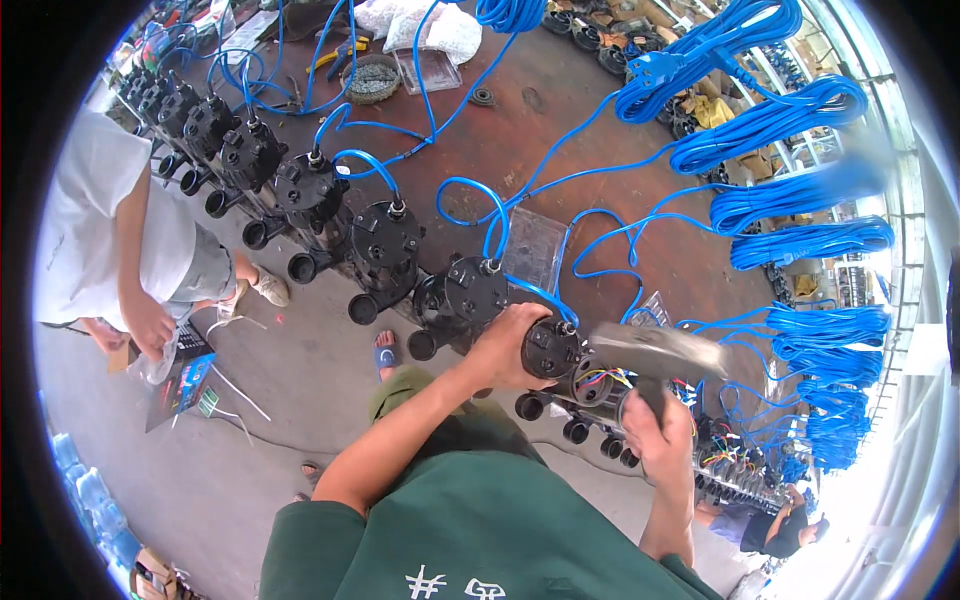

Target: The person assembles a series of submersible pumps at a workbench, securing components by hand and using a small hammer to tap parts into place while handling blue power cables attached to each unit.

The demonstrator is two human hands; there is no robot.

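My left hand (508, 352) is wrapped round the black round top (552, 348) of a submersible pump, with a blue cable running out of it. My right hand (660, 432) grips a hammer (655, 352) by its dark handle; the head, blurred by motion, is raised just right of that pump top. Beside the pump top and partly under the hammer, an open black housing (590, 382) shows red, yellow and blue wires. Left of my left hand stands another black pump (474, 290) with its top on, its blue cable looping onto the table.
More black pumps (385, 240) line the table edge. Coiled blue cables (770, 125) lie along the right side of the brown table (560, 130). A clear plastic tray (536, 245) and pliers (330, 58) lie there. Another person (120, 220) stands left, holding something.
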